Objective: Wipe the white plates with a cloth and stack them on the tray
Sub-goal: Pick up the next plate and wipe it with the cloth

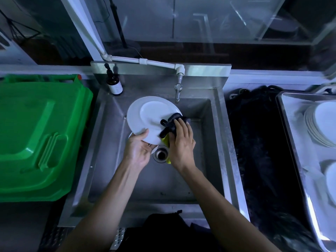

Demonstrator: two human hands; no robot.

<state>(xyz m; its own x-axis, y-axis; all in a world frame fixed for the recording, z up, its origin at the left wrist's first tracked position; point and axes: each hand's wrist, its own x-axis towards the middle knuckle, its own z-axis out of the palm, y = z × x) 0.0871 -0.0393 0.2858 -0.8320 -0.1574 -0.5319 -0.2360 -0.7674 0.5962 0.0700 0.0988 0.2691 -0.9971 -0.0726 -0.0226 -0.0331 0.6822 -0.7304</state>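
Observation:
A white plate [149,115] is held tilted over the steel sink [200,160]. My left hand [139,150] grips its near rim, thumb on top and fingers underneath. My right hand [181,142] presses a dark cloth with a yellow underside [170,124] against the plate's right edge, fingers curled round the cloth. At the far right a metal tray [291,135] carries a stack of white plates [320,124], with more white dishes [330,180] nearer me, partly cut off by the frame edge.
A green plastic bin lid [40,135] fills the left side. A brown pump bottle [114,82] stands at the sink's back left corner, and a tap [178,90] hangs over the basin. Black netting [261,151] lies between sink and tray. The drain [161,154] is below the plate.

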